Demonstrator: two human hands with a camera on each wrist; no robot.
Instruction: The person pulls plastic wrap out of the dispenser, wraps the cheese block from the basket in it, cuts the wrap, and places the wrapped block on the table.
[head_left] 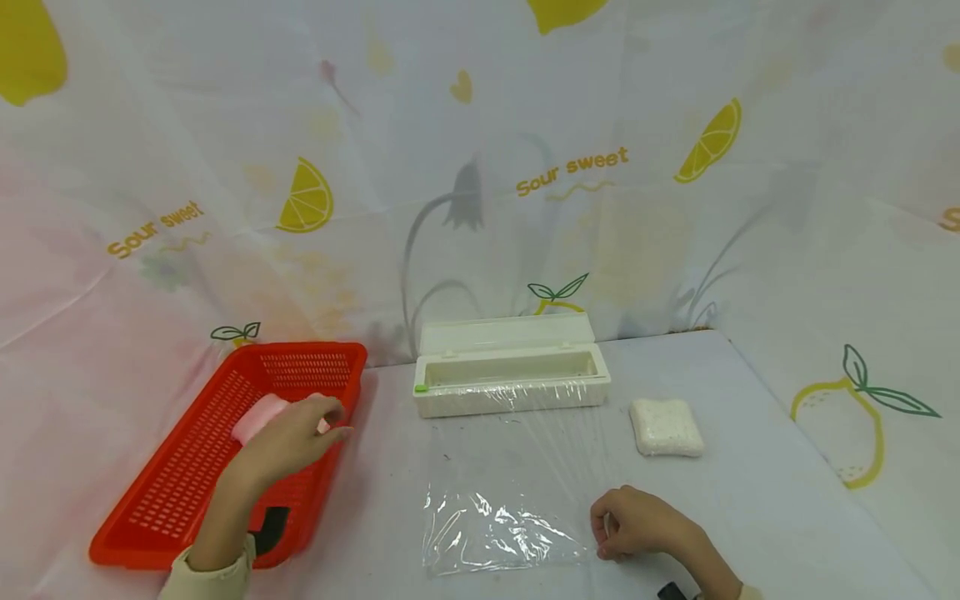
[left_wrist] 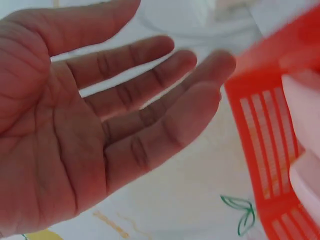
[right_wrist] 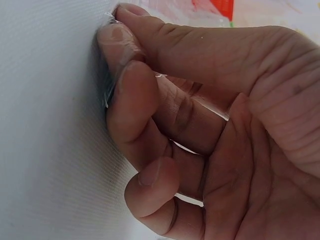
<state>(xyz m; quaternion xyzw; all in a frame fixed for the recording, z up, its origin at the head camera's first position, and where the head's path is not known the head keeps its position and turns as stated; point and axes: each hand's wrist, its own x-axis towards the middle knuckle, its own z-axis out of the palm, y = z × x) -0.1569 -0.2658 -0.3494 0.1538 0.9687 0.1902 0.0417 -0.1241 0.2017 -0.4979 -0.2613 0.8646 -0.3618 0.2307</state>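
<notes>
My left hand (head_left: 288, 442) is over the red plastic basket (head_left: 318, 367), beside a pale pink object (head_left: 258, 414) lying in it. In the left wrist view, that hand (left_wrist: 100, 115) has its fingers loosely extended, with nothing in its grasp. My right hand (head_left: 641, 523) pinches the near right corner of a sheet of clear cling film (head_left: 502, 492) low over the table. Up close, the film's crumpled edge (right_wrist: 120, 45) shows between thumb and forefinger. The film runs back to a white dispenser box (head_left: 510, 400), whose lid (head_left: 506, 333) stands raised.
Right of the film lies a white rounded block (head_left: 666, 427) with a glossy, wrapped-looking surface. A lemon-print curtain (head_left: 480, 167) hangs behind the white-covered table (head_left: 765, 467). A black strip (head_left: 272, 529) shows at the basket's near end.
</notes>
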